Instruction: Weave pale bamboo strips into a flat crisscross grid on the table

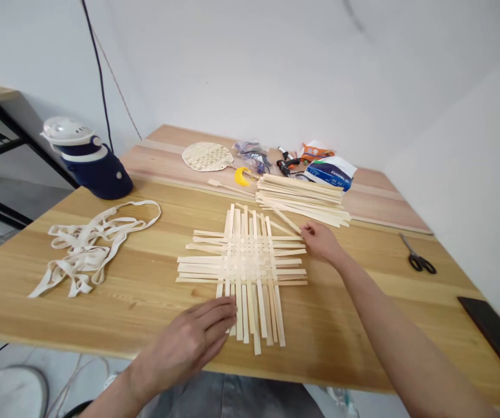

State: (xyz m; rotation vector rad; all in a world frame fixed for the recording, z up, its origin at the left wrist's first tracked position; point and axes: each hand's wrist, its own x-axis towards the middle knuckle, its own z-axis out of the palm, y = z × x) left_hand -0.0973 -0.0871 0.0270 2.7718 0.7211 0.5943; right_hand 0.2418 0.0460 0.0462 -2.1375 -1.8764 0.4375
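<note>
A cross-shaped weave of pale, flat bamboo strips (250,258) lies on the table in front of me, its loose ends sticking out on all sides. My right hand (317,237) is closed at the weave's upper right, pinching the end of a single bamboo strip (285,219). That strip slants up and left toward the pile of loose strips (304,194) behind the weave. At the lower left, my left hand (204,334) rests with its fingers extended, the fingertips touching the weave's downward-pointing strips. Its thumb is partly hidden.
White cloth tape (97,241) lies tangled at left, near a blue jug (97,168). Behind are a round woven fan (207,157), a yellow crescent-shaped item (241,176), a glue gun (288,164) and a blue tissue pack (328,173). Scissors (417,258) lie at right.
</note>
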